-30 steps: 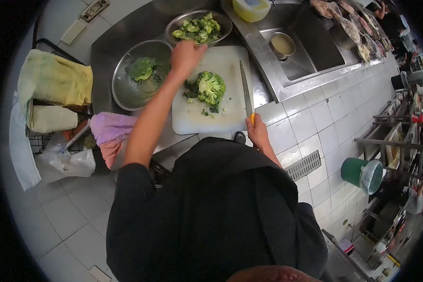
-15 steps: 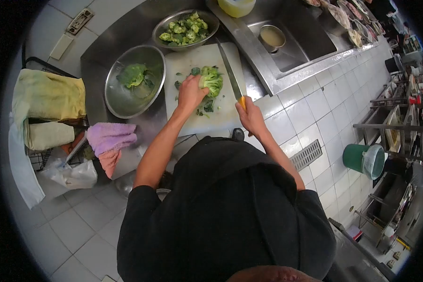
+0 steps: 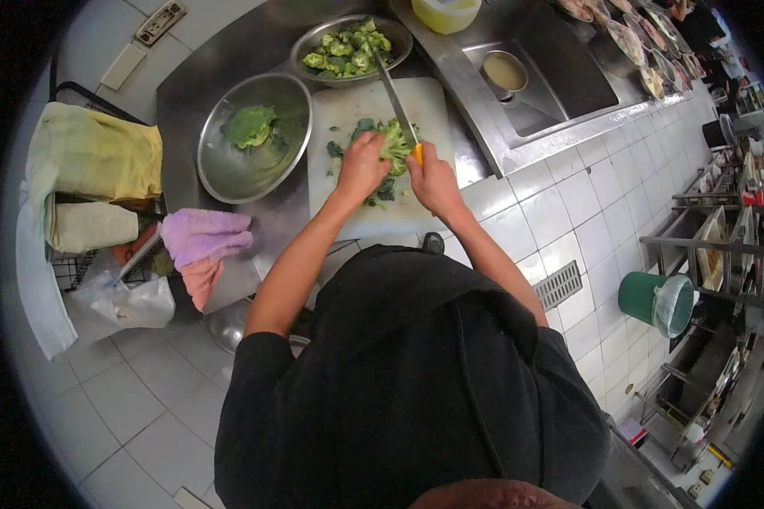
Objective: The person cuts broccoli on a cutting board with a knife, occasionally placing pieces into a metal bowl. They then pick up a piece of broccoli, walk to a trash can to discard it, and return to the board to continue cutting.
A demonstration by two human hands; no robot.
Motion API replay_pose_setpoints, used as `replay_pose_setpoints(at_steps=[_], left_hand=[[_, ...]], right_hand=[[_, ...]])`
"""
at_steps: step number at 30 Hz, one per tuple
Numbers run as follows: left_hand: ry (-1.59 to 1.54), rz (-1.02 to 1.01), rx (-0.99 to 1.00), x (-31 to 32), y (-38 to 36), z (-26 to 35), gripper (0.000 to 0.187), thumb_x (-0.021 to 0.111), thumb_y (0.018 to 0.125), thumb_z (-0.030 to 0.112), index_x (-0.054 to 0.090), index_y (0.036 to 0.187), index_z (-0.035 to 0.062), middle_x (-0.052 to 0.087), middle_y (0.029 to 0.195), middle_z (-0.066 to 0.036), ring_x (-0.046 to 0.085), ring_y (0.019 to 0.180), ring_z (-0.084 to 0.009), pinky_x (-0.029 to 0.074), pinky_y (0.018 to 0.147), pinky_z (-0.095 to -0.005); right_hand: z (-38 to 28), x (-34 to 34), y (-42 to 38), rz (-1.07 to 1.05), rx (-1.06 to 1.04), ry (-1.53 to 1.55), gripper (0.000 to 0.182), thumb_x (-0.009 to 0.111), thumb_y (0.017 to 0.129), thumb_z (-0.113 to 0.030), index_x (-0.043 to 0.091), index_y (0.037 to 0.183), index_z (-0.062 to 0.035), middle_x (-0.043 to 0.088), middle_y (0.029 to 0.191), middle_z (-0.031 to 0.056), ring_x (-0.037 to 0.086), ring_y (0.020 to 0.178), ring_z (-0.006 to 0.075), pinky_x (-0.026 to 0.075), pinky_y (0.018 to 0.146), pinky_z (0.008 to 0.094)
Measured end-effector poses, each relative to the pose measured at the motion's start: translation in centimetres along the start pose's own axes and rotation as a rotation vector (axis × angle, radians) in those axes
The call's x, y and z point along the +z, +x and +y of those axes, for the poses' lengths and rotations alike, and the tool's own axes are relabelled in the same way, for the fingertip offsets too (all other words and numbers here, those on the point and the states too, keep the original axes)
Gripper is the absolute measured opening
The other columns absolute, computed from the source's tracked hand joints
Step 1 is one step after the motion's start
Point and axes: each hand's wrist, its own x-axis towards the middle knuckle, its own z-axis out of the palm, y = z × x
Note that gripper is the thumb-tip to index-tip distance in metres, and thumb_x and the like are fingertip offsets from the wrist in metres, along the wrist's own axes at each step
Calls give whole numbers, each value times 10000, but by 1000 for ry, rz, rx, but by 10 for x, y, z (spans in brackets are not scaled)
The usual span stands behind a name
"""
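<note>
On a white cutting board (image 3: 422, 106) lies a head of broccoli (image 3: 394, 144), its left side gripped by my left hand (image 3: 364, 167). My right hand (image 3: 434, 181) is closed around the yellow handle of a long knife (image 3: 396, 97). The blade points away from me, over the broccoli's right side; whether it touches cannot be told. Dark green leaf scraps (image 3: 385, 190) lie beside my left hand. Beyond the board, a metal bowl (image 3: 301, 66) holds cut broccoli florets (image 3: 348, 51). To the left, a larger metal bowl (image 3: 210, 161) contains one broccoli head (image 3: 249, 126).
At the right is a metal sink (image 3: 560, 81) with a cup of cloudy liquid (image 3: 505, 71) in it and a yellow container (image 3: 446, 13) at its edge. A purple cloth (image 3: 205, 232) hangs at the left. A green bucket (image 3: 639, 297) stands on the tiled floor.
My right hand has moved left with the knife, bringing the blade from beside the broccoli to over it. My left hand stays on the broccoli. The whole view has shifted slightly.
</note>
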Motion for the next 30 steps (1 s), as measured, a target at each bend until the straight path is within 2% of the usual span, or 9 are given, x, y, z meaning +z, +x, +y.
replay_pose_setpoints(at_steps=[2,8,17,19,20,22,24,26,30], left_hand=[[4,-11,-18,0,1,0,462,734,702,83,635,1127,-68,624,1066,-225,618,1004,-407,509,893,-454],[5,-4,4,-2,4,0,466,739,701,89,632,1126,-70,621,1052,-223,620,1001,-408,511,889,-454],[38,-74,-49,-7,10,0,468,737,714,130,636,1135,-47,625,1065,-230,614,1020,-407,508,897,-457],[80,-53,0,-4,8,-2,466,737,719,135,637,1141,-36,624,1054,-231,607,1029,-409,501,903,-471],[106,-11,81,1,9,-12,467,738,721,136,638,1146,-29,624,1045,-232,602,1033,-411,496,905,-480],[98,-94,8,-6,17,-3,475,739,719,133,640,1159,-18,618,1040,-244,598,1015,-425,492,889,-493],[134,-115,12,-6,16,-9,552,736,690,135,643,1218,2,630,1039,-240,617,986,-417,504,871,-484],[111,-81,21,-6,18,-7,531,733,678,151,659,1176,-16,642,1037,-234,630,977,-404,515,859,-473],[110,-116,15,-15,28,-4,487,729,666,184,687,1103,-27,652,1015,-230,638,945,-404,516,853,-464]], right_hand=[[-9,-6,2,70,-36,34,300,532,990,-236,427,1125,10,631,748,323,612,729,534,457,651,619],[19,21,11,-32,-9,-60,316,526,992,-239,420,1173,-3,641,766,324,625,756,528,473,684,607],[20,13,18,-58,-51,-152,310,540,972,-232,432,1133,10,639,743,310,629,722,513,491,652,604],[26,17,25,-88,-32,-198,265,516,976,-235,462,1116,-17,656,761,284,642,748,492,496,681,589],[53,32,34,-179,-79,-263,297,513,962,-229,473,1177,-27,673,804,265,655,758,470,508,669,569],[57,27,39,-182,-162,-309,383,498,965,-251,462,1288,-47,690,882,238,673,789,431,510,685,568],[22,-9,35,-275,-62,-285,382,500,977,-287,459,1292,-74,677,875,263,659,800,459,503,719,575],[34,-8,38,-275,-136,-286,446,514,974,-314,430,1342,-76,676,875,260,650,808,474,501,728,573],[24,-24,44,-244,-118,-110,604,537,959,-287,317,1486,-90,675,914,284,637,871,497,496,797,557]])
